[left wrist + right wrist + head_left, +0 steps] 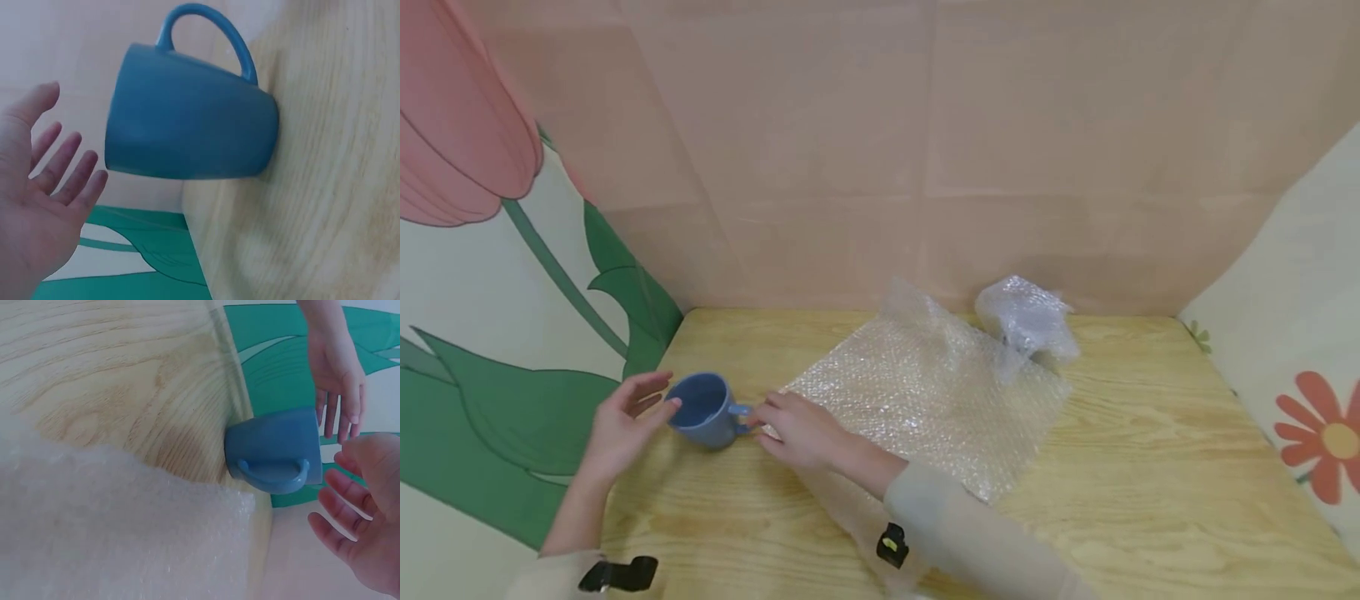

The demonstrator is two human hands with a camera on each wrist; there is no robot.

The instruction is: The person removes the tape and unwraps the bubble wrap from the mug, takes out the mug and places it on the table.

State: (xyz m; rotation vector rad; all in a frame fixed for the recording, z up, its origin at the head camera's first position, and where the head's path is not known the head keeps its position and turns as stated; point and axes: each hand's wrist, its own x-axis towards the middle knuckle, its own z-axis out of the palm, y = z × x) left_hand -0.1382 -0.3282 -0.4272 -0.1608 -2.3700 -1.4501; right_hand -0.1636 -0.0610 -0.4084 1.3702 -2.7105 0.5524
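A blue mug [709, 417] stands upright on the wooden table, its handle turned towards the right hand. The left hand [625, 425] is beside the mug's left side, fingers spread and relaxed; in the left wrist view a gap shows between that hand [53, 181] and the mug [187, 119]. Next to the handle is the right hand [801, 429]; in the right wrist view its fingers are loosely bent, apart from the mug [275, 440], and the hand [369, 506] holds nothing. A sheet of bubble wrap [932, 383] lies flat beneath and beyond the right forearm.
At the back right of the table [1150, 433], a bundle of crumpled bubble wrap [1026, 317] rests by the sheet's far edge. A plain beige backdrop [850, 150] rises behind, with flower-printed panels at both sides.
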